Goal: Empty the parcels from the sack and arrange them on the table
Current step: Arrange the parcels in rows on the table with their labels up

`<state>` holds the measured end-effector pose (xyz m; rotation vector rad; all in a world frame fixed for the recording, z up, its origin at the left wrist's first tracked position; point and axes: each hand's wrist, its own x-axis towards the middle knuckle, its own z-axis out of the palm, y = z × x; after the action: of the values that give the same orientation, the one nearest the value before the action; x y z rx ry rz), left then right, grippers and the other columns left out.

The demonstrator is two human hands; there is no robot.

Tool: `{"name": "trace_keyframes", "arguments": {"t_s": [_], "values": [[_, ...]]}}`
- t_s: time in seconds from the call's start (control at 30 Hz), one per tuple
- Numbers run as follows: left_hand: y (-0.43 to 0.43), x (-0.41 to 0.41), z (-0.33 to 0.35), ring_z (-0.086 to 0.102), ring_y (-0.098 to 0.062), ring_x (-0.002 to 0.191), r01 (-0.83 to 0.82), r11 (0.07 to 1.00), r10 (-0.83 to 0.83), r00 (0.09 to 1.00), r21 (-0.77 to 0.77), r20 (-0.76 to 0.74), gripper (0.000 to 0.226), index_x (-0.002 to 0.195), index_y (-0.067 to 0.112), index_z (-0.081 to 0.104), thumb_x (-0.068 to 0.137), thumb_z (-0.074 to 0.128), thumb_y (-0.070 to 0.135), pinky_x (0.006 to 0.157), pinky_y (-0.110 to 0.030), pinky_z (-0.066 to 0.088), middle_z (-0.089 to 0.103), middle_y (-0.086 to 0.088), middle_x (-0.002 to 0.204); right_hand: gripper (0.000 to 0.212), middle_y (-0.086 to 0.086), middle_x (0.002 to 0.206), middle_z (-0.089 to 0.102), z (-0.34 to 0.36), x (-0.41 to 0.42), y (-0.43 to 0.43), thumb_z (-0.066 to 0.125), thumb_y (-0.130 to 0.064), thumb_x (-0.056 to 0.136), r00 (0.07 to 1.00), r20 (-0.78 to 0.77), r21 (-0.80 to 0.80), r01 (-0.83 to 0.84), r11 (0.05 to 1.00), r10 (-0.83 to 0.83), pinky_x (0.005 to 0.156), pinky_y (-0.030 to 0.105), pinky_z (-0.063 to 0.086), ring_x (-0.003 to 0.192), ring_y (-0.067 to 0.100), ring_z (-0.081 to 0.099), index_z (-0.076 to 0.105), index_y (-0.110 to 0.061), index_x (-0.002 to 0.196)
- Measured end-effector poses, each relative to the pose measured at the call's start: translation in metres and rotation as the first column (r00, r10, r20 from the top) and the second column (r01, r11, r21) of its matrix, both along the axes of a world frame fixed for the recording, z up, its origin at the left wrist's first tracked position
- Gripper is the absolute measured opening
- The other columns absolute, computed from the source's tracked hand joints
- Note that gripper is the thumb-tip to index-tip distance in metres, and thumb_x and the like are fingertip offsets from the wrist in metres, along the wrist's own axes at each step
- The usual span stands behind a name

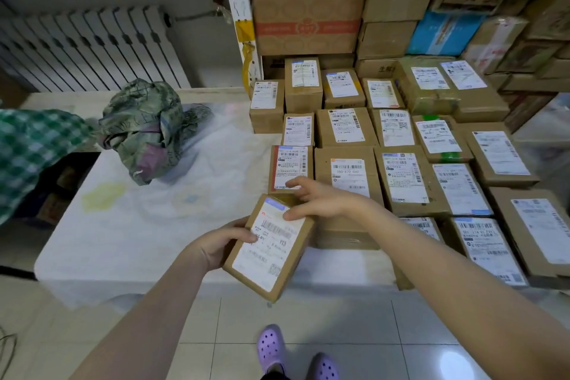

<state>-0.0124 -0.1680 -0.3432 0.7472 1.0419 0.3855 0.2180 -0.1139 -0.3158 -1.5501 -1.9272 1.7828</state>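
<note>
A small brown cardboard parcel (269, 248) with a white shipping label is held over the table's front edge. My left hand (220, 242) grips its left side, thumb on the label. My right hand (317, 199) rests on its top right corner, thumb on the label and fingers spread towards a red-edged parcel (290, 168) lying behind it. Several labelled brown parcels (398, 151) lie in rows on the right half of the white table (138, 225). A crumpled green patterned sack (145, 129) lies on the table at the back left.
Stacked cartons (308, 21) fill a shelf behind the parcels. A white radiator (92, 46) stands at the back left. A green checked cloth (34, 151) hangs at the left edge. Below are a tiled floor and purple clogs (271, 348).
</note>
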Motion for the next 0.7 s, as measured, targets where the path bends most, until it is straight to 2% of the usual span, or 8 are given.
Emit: {"name": "trace_keyframes", "arguments": {"t_s": [0.07,0.1,0.2,0.3,0.4,0.47,0.6,0.7], "values": [[0.006,-0.007,0.014,0.070,-0.025,0.094,0.077,0.996,-0.077,0.997,0.040,0.002,0.092,0.112,0.015,0.064,0.026,0.094,0.026,0.073,-0.033,0.057,0.072,-0.011,0.107,0.102,-0.001,0.146,0.044,0.001,-0.009,0.004,0.080,-0.048,0.061,0.997,0.013,-0.068,-0.078,0.995,0.079,0.111,0.038,0.036,0.130,0.017,0.045,0.030,-0.025,0.147],[0.010,-0.009,0.019,0.070,-0.025,0.096,0.100,0.993,-0.101,0.995,0.064,-0.001,0.090,0.113,0.016,0.064,0.029,0.094,0.026,0.074,-0.033,0.057,0.072,-0.010,0.108,0.102,-0.002,0.142,0.048,0.001,-0.011,0.004,0.081,-0.048,0.057,0.998,-0.016,-0.076,-0.061,0.995,0.060,0.110,0.038,0.038,0.127,0.016,0.049,0.034,-0.026,0.145],[0.020,-0.017,0.032,0.066,-0.025,0.107,0.085,0.988,-0.081,0.996,0.126,-0.032,0.084,0.124,0.020,0.058,0.046,0.088,0.023,0.082,-0.034,0.055,0.068,-0.009,0.119,0.093,0.002,0.124,0.063,0.006,-0.010,0.008,0.080,-0.034,0.054,0.970,-0.192,-0.127,0.126,0.984,-0.149,0.103,0.039,0.047,0.112,0.019,0.062,0.044,-0.026,0.139],[0.028,-0.027,0.034,0.060,-0.028,0.114,-0.044,0.989,0.050,0.998,0.143,-0.037,0.092,0.125,0.023,0.059,0.040,0.092,0.035,0.098,-0.043,0.045,0.065,-0.009,0.123,0.086,0.006,0.118,0.068,0.010,0.000,0.017,0.080,-0.027,0.053,0.887,-0.345,-0.196,0.251,0.948,-0.307,0.100,0.045,0.048,0.108,0.024,0.066,0.049,-0.027,0.133],[0.032,-0.026,0.033,0.062,-0.025,0.099,-0.219,0.968,0.207,0.972,0.119,0.107,0.092,0.117,0.020,0.062,0.031,0.094,0.031,0.080,-0.041,0.054,0.067,-0.008,0.111,0.060,0.005,0.112,0.071,0.018,0.007,0.023,0.072,-0.019,0.063,0.805,-0.449,-0.223,0.319,0.921,-0.388,0.091,0.045,0.051,0.100,0.022,0.069,0.055,-0.031,0.119],[0.034,-0.021,0.035,0.063,-0.024,0.097,-0.307,0.946,0.284,0.940,0.101,0.190,0.090,0.113,0.020,0.062,0.030,0.095,0.028,0.074,-0.040,0.057,0.068,-0.007,0.110,0.053,0.004,0.106,0.072,0.023,0.008,0.028,0.067,-0.016,0.065,0.770,-0.489,-0.234,0.338,0.912,-0.410,0.085,0.043,0.054,0.093,0.020,0.070,0.054,-0.034,0.113],[0.046,-0.025,0.033,0.065,-0.023,0.098,-0.340,0.935,0.315,0.925,0.097,0.214,0.098,0.120,0.021,0.056,0.030,0.095,0.025,0.071,-0.039,0.057,0.067,-0.007,0.116,0.063,0.004,0.106,0.072,0.026,0.002,0.041,0.066,-0.016,0.066,0.779,-0.487,-0.210,0.336,0.918,-0.396,0.079,0.036,0.057,0.094,0.020,0.070,0.051,-0.030,0.125],[0.065,-0.041,0.030,0.066,-0.025,0.100,-0.275,0.959,0.253,0.940,0.069,0.229,0.100,0.125,0.019,0.053,0.034,0.095,0.022,0.075,-0.042,0.056,0.066,-0.009,0.118,0.070,0.006,0.110,0.070,0.030,-0.009,0.063,0.066,-0.016,0.067,0.811,-0.460,-0.213,0.296,0.931,-0.362,0.069,0.032,0.057,0.096,0.022,0.068,0.047,-0.026,0.134]]}}
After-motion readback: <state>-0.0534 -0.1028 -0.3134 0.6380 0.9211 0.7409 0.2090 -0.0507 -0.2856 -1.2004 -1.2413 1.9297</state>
